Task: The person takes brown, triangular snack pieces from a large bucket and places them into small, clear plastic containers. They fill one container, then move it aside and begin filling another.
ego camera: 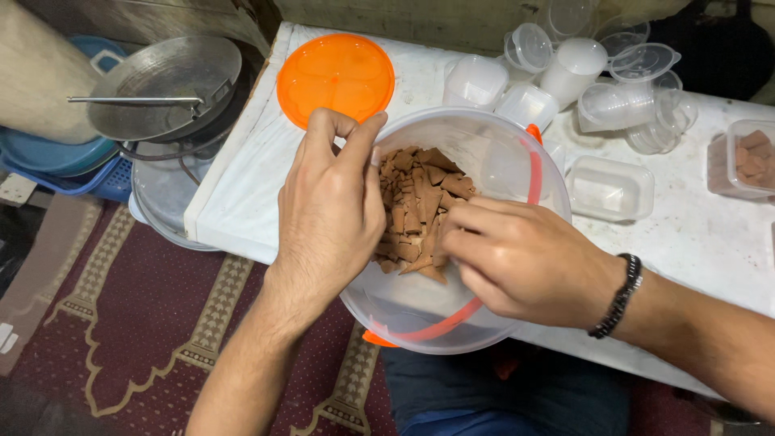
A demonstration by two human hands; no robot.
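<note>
A large clear plastic tub (500,153) with an orange rim is tilted toward me at the table's near edge. It holds several brown flat pieces (420,202). My left hand (331,210) grips the tub's left rim, thumb over the edge. My right hand (517,258), with a dark bead bracelet at the wrist, reaches into the tub, and its fingers close on some of the brown pieces. The tub's lower part hangs over my lap.
An orange round lid (335,77) lies on the white table (242,186). Several empty clear containers and lids (597,89) crowd the back right; a rectangular one (609,187) sits beside the tub, another (747,157) holds brown pieces. Metal pans (161,89) stack at left over a patterned rug (121,323).
</note>
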